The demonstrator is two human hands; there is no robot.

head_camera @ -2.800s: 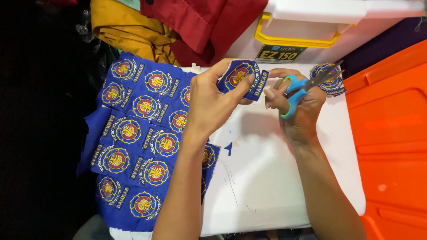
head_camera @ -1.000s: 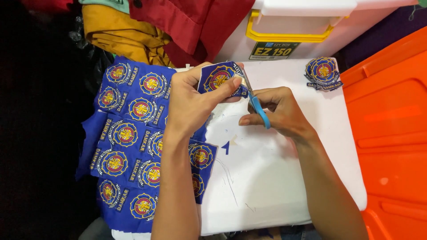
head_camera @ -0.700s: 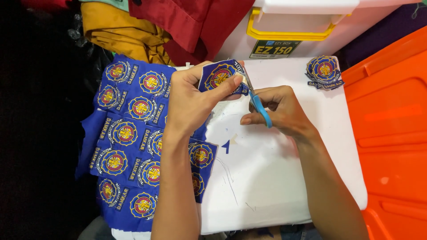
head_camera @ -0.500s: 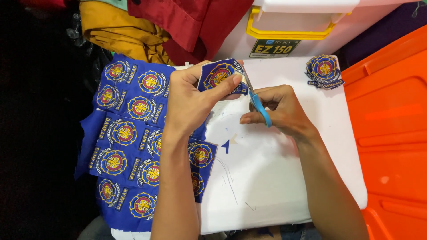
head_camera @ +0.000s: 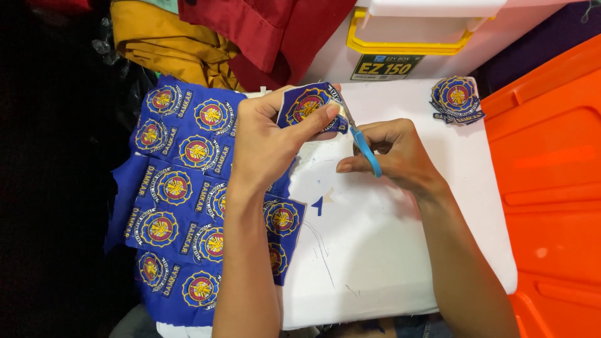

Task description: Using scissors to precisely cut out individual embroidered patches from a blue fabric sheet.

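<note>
While the left hand (head_camera: 266, 141) pinches a blue patch (head_camera: 308, 106), scissors (head_camera: 363, 147) cut.

Both hands, left (head_camera: 266, 141) and right (head_camera: 394, 153), bare; forearms unsleeved.

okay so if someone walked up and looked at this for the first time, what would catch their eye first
Most likely the two hands at the centre: the left hand pinches a blue embroidered patch while the right hand works blue-handled scissors along its edge. Next, the blue sheet of uncut patches draped over the left side of the white board. A bright orange bin fills the right edge.
</note>
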